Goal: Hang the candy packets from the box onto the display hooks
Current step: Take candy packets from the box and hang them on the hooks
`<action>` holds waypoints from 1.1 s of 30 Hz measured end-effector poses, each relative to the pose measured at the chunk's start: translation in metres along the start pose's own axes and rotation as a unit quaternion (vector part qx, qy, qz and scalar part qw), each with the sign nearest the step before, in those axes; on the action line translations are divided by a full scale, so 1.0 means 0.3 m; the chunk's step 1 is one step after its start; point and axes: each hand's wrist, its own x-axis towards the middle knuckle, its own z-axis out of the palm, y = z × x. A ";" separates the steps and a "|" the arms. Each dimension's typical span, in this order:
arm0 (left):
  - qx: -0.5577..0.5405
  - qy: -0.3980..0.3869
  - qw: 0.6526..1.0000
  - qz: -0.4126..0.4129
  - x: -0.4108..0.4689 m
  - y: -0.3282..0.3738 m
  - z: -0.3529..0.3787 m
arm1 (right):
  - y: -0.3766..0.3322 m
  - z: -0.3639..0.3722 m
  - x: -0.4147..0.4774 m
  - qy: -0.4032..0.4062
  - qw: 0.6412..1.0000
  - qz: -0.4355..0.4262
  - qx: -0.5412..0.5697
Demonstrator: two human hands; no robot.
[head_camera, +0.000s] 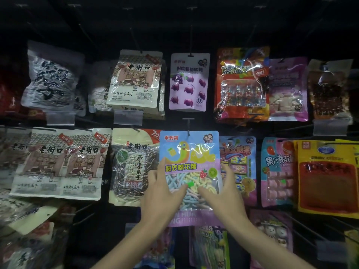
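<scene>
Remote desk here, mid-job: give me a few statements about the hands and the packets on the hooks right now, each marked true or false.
1. The left hand and the right hand both touch the blue plastic candy packet with the yellow worm cartoon. True.
2. That packet's top hole sits at a thin metal display hook. True.
3. The lilac packet printed with purple grapes hangs below the blue one. False: it hangs directly above it.
4. The yellow packet with the red panel hangs at the left end of the blue packet's row. False: it is at the right end.
</scene>
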 end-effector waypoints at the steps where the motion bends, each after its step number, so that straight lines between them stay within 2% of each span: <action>1: 0.006 -0.005 1.000 -0.006 0.013 0.004 0.005 | 0.000 0.005 0.019 0.005 1.000 0.007 0.010; 7: -0.003 -0.038 0.999 -0.031 0.114 -0.006 0.045 | 0.028 0.047 0.140 -0.007 0.999 0.049 0.005; 20: 0.042 -0.078 0.995 -0.051 0.287 -0.070 0.175 | 0.089 0.154 0.290 -0.009 0.984 0.047 -0.170; 26: 0.058 -0.101 0.991 -0.059 0.339 -0.103 0.232 | 0.136 0.219 0.346 -0.024 0.975 0.044 -0.216; 33: -0.010 -0.134 0.988 -0.074 0.403 -0.124 0.297 | 0.185 0.276 0.408 -0.038 0.975 0.055 -0.214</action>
